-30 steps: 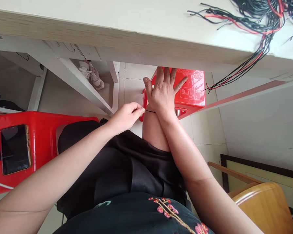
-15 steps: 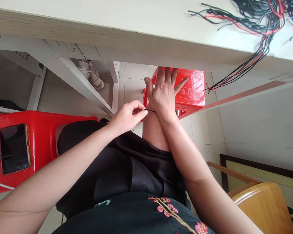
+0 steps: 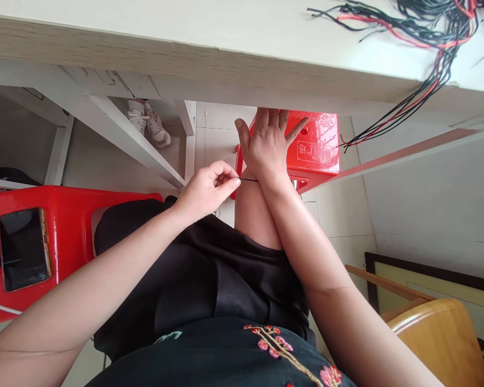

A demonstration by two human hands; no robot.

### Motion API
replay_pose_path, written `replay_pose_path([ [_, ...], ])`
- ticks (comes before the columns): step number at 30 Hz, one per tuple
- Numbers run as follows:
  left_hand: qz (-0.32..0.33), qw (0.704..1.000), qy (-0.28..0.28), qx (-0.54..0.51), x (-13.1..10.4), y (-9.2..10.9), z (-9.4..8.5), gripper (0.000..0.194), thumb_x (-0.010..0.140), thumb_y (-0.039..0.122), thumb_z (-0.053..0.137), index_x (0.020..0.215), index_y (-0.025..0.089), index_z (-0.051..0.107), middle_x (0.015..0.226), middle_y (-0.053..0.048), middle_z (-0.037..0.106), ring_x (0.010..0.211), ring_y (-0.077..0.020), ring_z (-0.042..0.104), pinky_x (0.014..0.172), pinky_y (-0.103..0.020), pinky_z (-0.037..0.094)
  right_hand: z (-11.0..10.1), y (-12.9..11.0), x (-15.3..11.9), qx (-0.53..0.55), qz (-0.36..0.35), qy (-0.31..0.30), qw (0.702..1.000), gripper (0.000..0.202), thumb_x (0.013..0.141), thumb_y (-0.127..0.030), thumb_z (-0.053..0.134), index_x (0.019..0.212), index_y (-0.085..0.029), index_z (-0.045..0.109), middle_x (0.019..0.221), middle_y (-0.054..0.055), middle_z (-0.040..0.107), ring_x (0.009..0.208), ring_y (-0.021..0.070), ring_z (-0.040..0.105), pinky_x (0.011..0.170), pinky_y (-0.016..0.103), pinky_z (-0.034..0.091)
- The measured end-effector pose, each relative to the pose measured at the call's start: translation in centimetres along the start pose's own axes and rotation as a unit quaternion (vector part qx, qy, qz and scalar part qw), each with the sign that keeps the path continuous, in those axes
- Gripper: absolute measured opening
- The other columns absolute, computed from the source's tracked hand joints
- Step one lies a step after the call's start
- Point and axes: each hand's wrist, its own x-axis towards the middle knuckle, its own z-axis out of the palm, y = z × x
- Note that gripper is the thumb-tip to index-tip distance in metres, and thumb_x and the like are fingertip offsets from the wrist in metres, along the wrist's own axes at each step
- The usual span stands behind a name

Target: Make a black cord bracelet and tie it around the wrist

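My left hand (image 3: 210, 188) pinches one end of a thin, dark twisted cord (image 3: 249, 180) between thumb and fingertips. From there the cord runs right, over my bare knee (image 3: 254, 212), and disappears under the heel of my right hand (image 3: 266, 145). That hand lies palm down with its fingers spread, and some fingertips pass under the table edge. Whatever lies beneath the palm is hidden.
Above my hands is the edge of a pale table (image 3: 165, 43). Black and red cords (image 3: 423, 97) hang over it at right. A red stool (image 3: 317, 142) stands beyond my knee. Another red stool (image 3: 72, 226) at left holds a phone (image 3: 24, 250). A wooden chair (image 3: 439, 333) is at lower right.
My right hand has shifted very slightly up and left, its fingers still spread. My left hand keeps its pinch on the cord and has barely moved.
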Motion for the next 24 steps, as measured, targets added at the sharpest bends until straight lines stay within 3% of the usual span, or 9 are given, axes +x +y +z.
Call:
replay_pose_path([
  [11, -0.06, 0.995, -0.007, 0.083, 0.0, 1.1, -0.3, 0.022, 0.087, 0.036, 0.053, 0.074, 0.019, 0.06, 0.054, 0.005, 0.046, 0.047, -0.0096, 0.034, 0.052, -0.027, 0.035, -0.2, -0.3, 0.1, -0.014, 0.009, -0.031, 0.999, 0.059, 0.101, -0.053, 0.014, 0.134, -0.018, 0.047, 0.141, 0.018, 0.048, 0.142, 0.0363, 0.028, 0.108, 0.077, 0.006],
  [17, -0.032, 0.999, -0.017, 0.032, 0.1, 0.4, -0.2, 0.014, 0.078, 0.03, 0.063, 0.085, 0.019, 0.059, 0.073, 0.001, 0.057, 0.067, -0.0132, 0.053, 0.066, -0.028, 0.045, -0.3, -0.2, 0.1, -0.008, 0.018, -0.024, 1.0, 0.057, 0.1, -0.055, 0.024, 0.135, -0.016, 0.047, 0.142, 0.016, 0.049, 0.143, 0.0333, 0.029, 0.113, 0.072, 0.003],
  [24, -0.023, 0.999, -0.039, 0.025, 0.0, 0.3, -0.1, 0.01, 0.081, 0.028, 0.06, 0.08, 0.019, 0.056, 0.071, 0.001, 0.058, 0.066, -0.0125, 0.052, 0.066, -0.026, 0.044, -0.5, -0.2, 0.1, -0.016, 0.025, -0.031, 0.999, 0.055, 0.101, -0.053, 0.022, 0.131, -0.017, 0.05, 0.141, 0.015, 0.051, 0.142, 0.0336, 0.029, 0.112, 0.072, 0.006],
])
